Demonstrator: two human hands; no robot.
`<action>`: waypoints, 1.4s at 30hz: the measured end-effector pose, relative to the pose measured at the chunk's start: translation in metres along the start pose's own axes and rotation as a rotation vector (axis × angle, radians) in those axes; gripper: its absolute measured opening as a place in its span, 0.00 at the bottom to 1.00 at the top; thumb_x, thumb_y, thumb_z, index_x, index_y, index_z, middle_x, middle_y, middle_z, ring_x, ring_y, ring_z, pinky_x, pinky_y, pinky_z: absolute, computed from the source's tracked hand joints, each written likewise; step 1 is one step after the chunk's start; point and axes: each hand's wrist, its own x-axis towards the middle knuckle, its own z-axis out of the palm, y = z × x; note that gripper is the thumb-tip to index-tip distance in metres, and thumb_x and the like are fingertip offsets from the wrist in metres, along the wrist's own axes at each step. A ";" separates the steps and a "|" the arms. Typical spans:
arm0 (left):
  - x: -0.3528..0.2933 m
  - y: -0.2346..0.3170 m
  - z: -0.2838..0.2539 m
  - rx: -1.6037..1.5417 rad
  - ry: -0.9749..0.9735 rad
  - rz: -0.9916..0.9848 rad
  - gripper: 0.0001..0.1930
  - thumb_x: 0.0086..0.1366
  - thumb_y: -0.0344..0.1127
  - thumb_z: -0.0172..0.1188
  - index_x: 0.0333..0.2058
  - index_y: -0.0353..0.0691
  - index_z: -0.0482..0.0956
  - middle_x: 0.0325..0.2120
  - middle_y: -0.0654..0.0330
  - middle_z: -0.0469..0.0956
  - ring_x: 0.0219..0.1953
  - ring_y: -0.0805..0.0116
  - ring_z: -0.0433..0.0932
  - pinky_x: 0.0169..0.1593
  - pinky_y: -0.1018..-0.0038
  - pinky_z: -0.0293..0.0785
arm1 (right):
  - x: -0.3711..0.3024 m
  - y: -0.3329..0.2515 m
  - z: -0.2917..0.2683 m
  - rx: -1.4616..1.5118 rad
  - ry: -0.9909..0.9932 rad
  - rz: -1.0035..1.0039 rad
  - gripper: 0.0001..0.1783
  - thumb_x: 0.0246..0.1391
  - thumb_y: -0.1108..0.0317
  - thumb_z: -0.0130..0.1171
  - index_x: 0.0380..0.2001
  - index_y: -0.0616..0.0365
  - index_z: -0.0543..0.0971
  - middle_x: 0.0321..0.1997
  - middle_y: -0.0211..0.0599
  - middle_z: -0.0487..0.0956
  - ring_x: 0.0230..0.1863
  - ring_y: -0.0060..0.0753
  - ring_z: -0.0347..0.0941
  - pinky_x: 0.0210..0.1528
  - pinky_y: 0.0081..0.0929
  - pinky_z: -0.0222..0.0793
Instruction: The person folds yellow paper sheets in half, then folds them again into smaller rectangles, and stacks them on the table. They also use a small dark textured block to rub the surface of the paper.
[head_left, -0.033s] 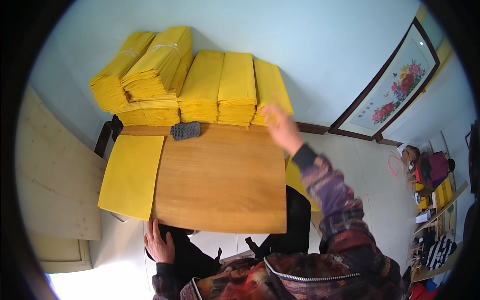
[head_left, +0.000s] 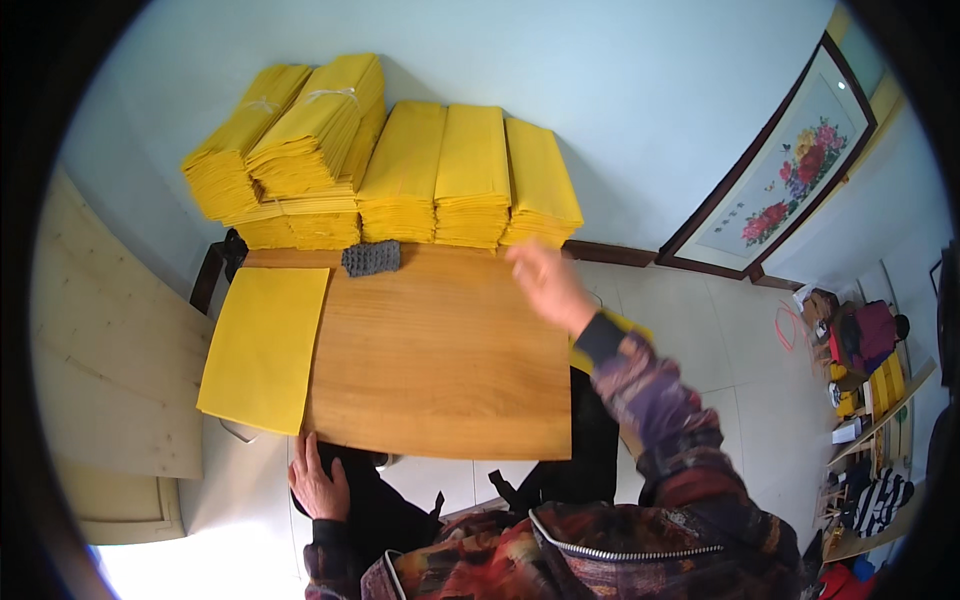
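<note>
Right hand: I see my right hand raised over the far right part of the tabletop, just in front of the stacks of yellow paper; it is blurred, the grip looks loosely open and I see nothing held in it

Left hand: my left hand lies below the near edge of the tabletop, on dark cloth over my lap; fingers spread, grip open and holding nothing

Stacks: several thick piles of yellow sheets stand along the far edge against the pale wall, and two tied bundles lie tilted on top at the left

Single pile: a flat yellow sheet pile lies on the left end of the tabletop, its outer edge overhanging

Small thing: a dark grey knobbly pad sits at the foot of the stacks, touching or just beside them; I cannot tell which

Progress: as I judge it, one flat lot is laid out at the left while the great bulk sits untouched at the back, so the handling looks early, with most of the paper left to go

Surroundings: a framed flower picture leans at the right, and pale boards lie at the left
</note>
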 end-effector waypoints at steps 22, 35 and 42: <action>-0.015 -0.021 -0.009 -0.147 0.149 -0.024 0.19 0.52 0.40 0.62 0.42 0.42 0.76 0.48 0.61 0.73 0.57 0.61 0.66 0.60 0.61 0.57 | -0.106 -0.121 0.154 -0.043 -0.451 -0.197 0.17 0.47 0.74 0.58 0.44 0.63 0.73 0.51 0.50 0.70 0.54 0.53 0.66 0.55 0.39 0.64; -0.009 -0.039 -0.015 -0.206 0.063 -0.090 0.19 0.49 0.38 0.65 0.42 0.41 0.77 0.49 0.59 0.74 0.57 0.59 0.67 0.60 0.59 0.58 | 0.087 -0.071 0.228 -0.605 -0.283 0.075 0.27 0.56 0.58 0.55 0.56 0.58 0.67 0.65 0.40 0.60 0.65 0.52 0.52 0.64 0.49 0.50; -0.006 -0.036 -0.018 -0.248 0.076 -0.081 0.19 0.49 0.37 0.65 0.41 0.42 0.77 0.48 0.58 0.74 0.56 0.57 0.68 0.59 0.59 0.59 | 0.090 -0.053 0.236 -0.718 -0.387 0.167 0.28 0.58 0.53 0.52 0.59 0.53 0.67 0.67 0.32 0.59 0.67 0.47 0.51 0.66 0.51 0.47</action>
